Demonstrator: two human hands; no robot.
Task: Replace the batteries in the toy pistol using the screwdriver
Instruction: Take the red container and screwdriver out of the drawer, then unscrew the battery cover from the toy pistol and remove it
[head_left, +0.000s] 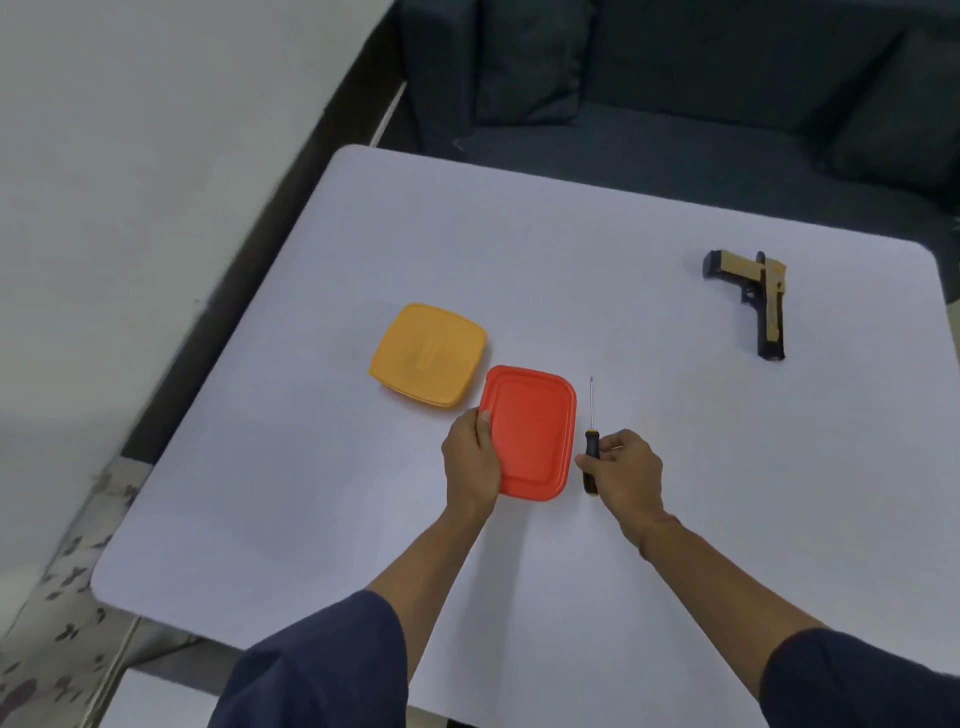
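The toy pistol (753, 296), black and tan, lies flat at the far right of the white table (675, 493), well away from both hands. A thin screwdriver (591, 436) with a black handle lies in the middle, its shaft pointing away from me. My right hand (626, 467) has its fingers closed around the handle. My left hand (470, 460) grips the left edge of a red lidded box (535, 434), thumb on the lid. No batteries are visible.
An orange lidded box (428, 353) sits just behind and left of the red one. A dark sofa (701, 93) stands beyond the table's far edge. The floor drops away at the left, with a patterned cloth (57, 597) near the corner.
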